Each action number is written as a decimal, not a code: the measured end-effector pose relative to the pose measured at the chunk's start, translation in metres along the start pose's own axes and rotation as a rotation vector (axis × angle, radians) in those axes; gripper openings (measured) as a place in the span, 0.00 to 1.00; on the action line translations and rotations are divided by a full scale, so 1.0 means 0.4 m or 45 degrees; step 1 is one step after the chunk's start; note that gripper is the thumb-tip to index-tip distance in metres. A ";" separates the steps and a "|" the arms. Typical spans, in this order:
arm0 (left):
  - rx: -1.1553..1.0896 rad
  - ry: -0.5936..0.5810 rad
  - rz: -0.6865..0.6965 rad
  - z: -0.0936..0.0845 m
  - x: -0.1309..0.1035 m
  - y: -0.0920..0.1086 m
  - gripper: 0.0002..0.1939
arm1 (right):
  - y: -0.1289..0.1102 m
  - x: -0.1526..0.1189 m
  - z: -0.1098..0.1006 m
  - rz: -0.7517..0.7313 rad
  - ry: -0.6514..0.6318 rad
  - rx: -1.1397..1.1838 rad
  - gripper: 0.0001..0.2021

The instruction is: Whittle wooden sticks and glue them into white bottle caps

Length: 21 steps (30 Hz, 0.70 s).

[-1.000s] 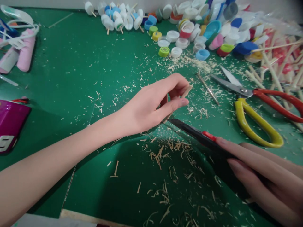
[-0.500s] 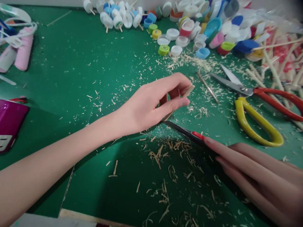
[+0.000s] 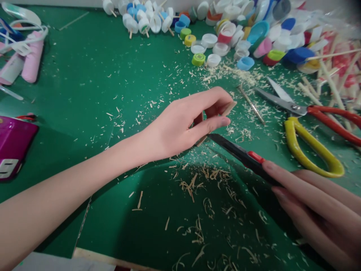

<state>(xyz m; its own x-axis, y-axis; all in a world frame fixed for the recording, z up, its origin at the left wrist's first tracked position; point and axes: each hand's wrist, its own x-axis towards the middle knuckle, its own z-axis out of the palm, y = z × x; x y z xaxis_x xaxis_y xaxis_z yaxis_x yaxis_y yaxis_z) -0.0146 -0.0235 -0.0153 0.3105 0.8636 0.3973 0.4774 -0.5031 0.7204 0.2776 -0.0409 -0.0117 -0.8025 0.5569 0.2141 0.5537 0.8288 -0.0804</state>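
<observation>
In the centre of the view, my left hand (image 3: 191,122) pinches a thin wooden stick (image 3: 230,108), whose other end shows below the thumb. My right hand (image 3: 313,203), at the lower right, is closed round a black utility knife (image 3: 239,152) with a red slider. The knife's tip points up and left, close to the lower end of the stick beneath my left thumb. Curled wood shavings (image 3: 216,174) lie on the green table (image 3: 84,75) under and around both hands.
Scissors (image 3: 293,109) with red and yellow handles and a thin metal rod (image 3: 252,105) lie to the right. Bottle caps (image 3: 213,60) and capped sticks (image 3: 143,24) line the back. A purple box (image 3: 17,146) and a pink glue-gun-like tool (image 3: 33,60) are at left.
The knife and my right hand have moved right, away from the stick's lower end, and more of the knife's body shows. My left hand keeps its pinch; the whole view has shifted slightly.
</observation>
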 end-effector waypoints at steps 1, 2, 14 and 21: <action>0.010 0.002 0.004 0.000 0.000 0.000 0.05 | -0.001 -0.003 0.001 0.010 -0.007 -0.009 0.29; 0.020 0.004 0.008 0.000 0.000 -0.001 0.05 | -0.002 -0.005 0.001 0.013 -0.008 -0.021 0.29; -0.033 -0.015 -0.003 0.003 0.001 -0.003 0.04 | -0.005 0.000 -0.014 -0.090 -0.008 -0.086 0.29; -0.041 -0.033 -0.018 0.000 0.000 -0.004 0.05 | -0.010 -0.013 -0.012 0.000 -0.046 -0.074 0.27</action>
<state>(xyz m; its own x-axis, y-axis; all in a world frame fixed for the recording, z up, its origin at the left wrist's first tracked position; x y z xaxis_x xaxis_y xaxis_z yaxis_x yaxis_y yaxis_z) -0.0152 -0.0227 -0.0163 0.3254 0.8693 0.3722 0.4551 -0.4890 0.7442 0.2806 -0.0473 -0.0079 -0.8095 0.5592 0.1790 0.5647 0.8250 -0.0237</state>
